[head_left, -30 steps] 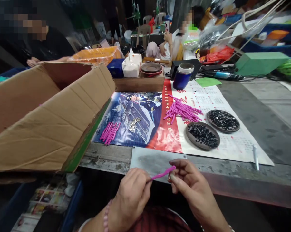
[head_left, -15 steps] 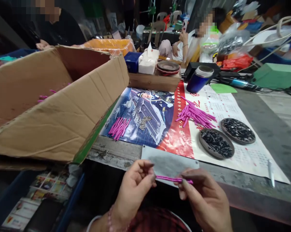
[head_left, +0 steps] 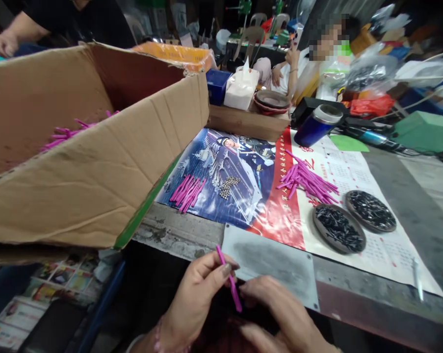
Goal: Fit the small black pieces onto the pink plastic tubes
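Observation:
Pinched between the thumb and fingers of my left hand (head_left: 202, 284) is a thin magenta stick (head_left: 235, 292), tilted with its lower end toward me. My right hand (head_left: 280, 314) is just to the right of it, thumb and fingers apart, holding nothing that I can see. Both hands are in front of a grey metal plate (head_left: 276, 264) at the table edge. On the poster lie a small row of magenta sticks (head_left: 188, 192), a cluster of tiny metallic pieces (head_left: 229, 187) and a larger heap of magenta sticks (head_left: 307, 179).
Two round dishes (head_left: 319, 236) of small dark pieces stand at the right, near a silver pen (head_left: 417, 279). A big cardboard box (head_left: 151, 147) with more magenta sticks fills the left. Behind are a blue tumbler (head_left: 319, 126) and a tissue pack (head_left: 241, 88). Other people sit beyond.
The magenta stick has turned from level between both hands to steeply tilted in my left hand. My right hand has let go of it, opened and moved lower. The view has shifted slightly.

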Demonstrator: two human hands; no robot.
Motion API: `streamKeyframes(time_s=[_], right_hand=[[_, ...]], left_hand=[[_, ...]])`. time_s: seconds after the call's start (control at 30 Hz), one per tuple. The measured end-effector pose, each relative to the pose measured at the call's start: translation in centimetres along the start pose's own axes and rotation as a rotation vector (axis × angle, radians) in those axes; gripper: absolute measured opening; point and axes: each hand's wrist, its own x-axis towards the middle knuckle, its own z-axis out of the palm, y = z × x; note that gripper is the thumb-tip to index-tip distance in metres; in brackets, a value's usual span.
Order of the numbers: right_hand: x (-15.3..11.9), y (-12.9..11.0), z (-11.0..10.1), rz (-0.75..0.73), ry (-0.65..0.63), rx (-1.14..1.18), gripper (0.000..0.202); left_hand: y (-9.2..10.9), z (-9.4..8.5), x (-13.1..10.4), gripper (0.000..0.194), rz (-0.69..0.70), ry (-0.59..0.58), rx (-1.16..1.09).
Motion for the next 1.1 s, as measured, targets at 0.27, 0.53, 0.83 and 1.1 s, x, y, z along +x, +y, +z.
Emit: streamKeyframes(time_s=[0.27, 0.53, 0.83, 1.1], right_hand=[[-2.3, 4.9, -7.5, 0.396, 0.234, -0.483, 0.011], [-4.5, 10.2, -13.5, 0.516, 0.165, -0.669, 0.025], [-2.8, 13.5, -14.8, 0.557, -0.012, -0.63, 0.019], [-1.7, 14.0, -15.3, 0.614, -0.087, -0.644, 0.016]], left_hand=[[-0.6, -3.5, -1.0, 0.026, -0.011, -0.003, 0.338], [-1.4, -2.7, -1.4, 0.04, -0.238, -0.032, 0.258], [-1.4, 1.0, -2.9, 0.053, -0.335, 0.047, 0.125], [-1.8, 2.6, -2.5, 0.043, -0.268, -0.051, 0.135]])
